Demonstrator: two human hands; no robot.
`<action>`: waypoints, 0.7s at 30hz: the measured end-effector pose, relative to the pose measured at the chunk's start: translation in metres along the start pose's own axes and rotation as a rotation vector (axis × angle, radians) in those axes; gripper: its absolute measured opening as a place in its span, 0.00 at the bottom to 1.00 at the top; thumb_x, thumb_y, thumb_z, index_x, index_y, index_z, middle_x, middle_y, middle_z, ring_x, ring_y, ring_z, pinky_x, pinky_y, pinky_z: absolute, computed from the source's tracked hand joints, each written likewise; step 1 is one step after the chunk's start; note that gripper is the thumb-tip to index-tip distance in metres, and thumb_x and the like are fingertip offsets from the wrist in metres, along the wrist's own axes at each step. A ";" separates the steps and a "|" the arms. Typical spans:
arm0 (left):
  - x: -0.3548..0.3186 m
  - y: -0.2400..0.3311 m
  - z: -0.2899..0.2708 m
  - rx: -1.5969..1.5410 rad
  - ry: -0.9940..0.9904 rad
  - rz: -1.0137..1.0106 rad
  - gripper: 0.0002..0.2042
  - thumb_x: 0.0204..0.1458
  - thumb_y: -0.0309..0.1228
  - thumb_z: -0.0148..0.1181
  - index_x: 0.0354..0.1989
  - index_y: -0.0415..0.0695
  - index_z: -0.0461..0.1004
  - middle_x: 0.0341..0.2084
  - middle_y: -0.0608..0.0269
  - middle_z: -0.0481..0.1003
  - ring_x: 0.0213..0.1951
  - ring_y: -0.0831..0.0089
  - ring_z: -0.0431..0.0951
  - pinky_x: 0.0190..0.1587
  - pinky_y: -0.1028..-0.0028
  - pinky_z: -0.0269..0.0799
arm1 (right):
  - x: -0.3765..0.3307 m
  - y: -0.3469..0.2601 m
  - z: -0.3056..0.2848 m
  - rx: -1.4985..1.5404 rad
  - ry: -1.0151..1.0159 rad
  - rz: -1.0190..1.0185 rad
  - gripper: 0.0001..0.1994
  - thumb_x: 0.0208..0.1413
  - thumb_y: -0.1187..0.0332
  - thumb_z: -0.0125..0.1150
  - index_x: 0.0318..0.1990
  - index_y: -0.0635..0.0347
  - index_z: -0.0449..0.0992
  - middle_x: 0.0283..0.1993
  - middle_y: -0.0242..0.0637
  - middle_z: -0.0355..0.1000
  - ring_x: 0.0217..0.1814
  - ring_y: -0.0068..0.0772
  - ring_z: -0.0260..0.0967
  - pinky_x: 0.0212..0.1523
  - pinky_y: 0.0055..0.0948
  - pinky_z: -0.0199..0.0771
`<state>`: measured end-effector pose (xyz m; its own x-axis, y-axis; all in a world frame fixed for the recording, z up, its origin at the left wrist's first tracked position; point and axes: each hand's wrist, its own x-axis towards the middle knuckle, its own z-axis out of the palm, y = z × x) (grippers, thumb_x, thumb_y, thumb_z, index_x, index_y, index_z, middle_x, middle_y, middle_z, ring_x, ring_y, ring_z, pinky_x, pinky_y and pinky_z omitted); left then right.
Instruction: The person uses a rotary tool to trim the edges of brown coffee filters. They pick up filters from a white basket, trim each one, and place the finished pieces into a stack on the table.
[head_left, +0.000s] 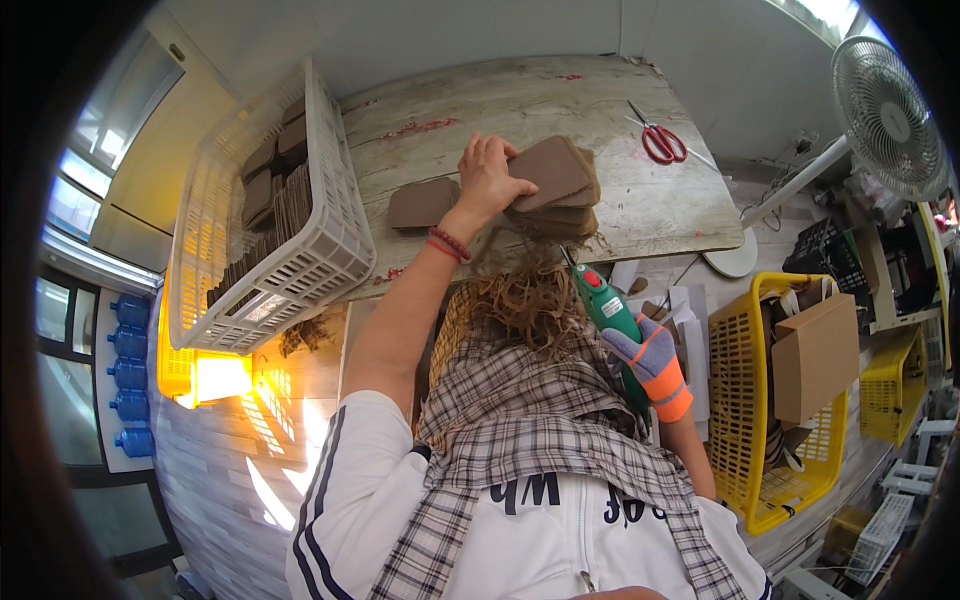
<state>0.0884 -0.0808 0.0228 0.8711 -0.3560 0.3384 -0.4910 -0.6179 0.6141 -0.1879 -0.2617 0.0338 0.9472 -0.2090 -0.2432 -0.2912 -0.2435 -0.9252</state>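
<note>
l hand (pixel 487 178) on brown pads (pixel 553 190); r hand (pixel 648 362) grips green tool (pixel 604 302).

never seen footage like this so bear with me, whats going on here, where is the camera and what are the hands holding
The camera sits on a person's head and looks down through a fisheye lens, so straight edges bend. No machine: two hands. The left hand, bare, rests on a stack of brown flat pieces on a worn table. The right hand, in a purple and orange glove, grips a green glue gun. Red scissors lie further back, a white basket stands at the left, a yellow basket at the right.
</note>
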 end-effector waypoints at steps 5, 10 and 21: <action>-0.004 0.010 0.001 -0.078 0.247 0.117 0.23 0.29 0.31 0.73 0.30 0.45 0.61 0.45 0.51 0.67 0.62 0.48 0.51 0.61 0.53 0.47 | 0.004 0.006 0.001 0.012 0.014 -0.012 0.18 0.48 0.61 0.68 0.39 0.66 0.73 0.22 0.30 0.71 0.22 0.16 0.66 0.23 0.19 0.65; -0.022 0.018 -0.009 -0.456 0.220 0.042 0.18 0.38 0.23 0.68 0.29 0.44 0.60 0.36 0.58 0.72 0.52 0.60 0.67 0.52 0.62 0.62 | 0.007 0.010 -0.001 0.111 0.019 0.001 0.19 0.47 0.61 0.68 0.40 0.65 0.72 0.22 0.30 0.71 0.22 0.15 0.66 0.22 0.19 0.66; -0.067 0.077 0.003 -2.069 0.386 -0.433 0.16 0.50 0.17 0.56 0.48 0.41 0.66 0.44 0.60 0.72 0.47 0.66 0.73 0.52 0.68 0.71 | 0.016 -0.028 0.008 0.220 0.163 -0.085 0.15 0.49 0.64 0.67 0.39 0.66 0.72 0.22 0.30 0.71 0.19 0.16 0.65 0.20 0.17 0.64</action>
<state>-0.0075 -0.1067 0.0452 0.9858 -0.1508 -0.0744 0.1657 0.9466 0.2767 -0.1635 -0.2503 0.0538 0.9277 -0.3507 -0.1281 -0.1585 -0.0592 -0.9856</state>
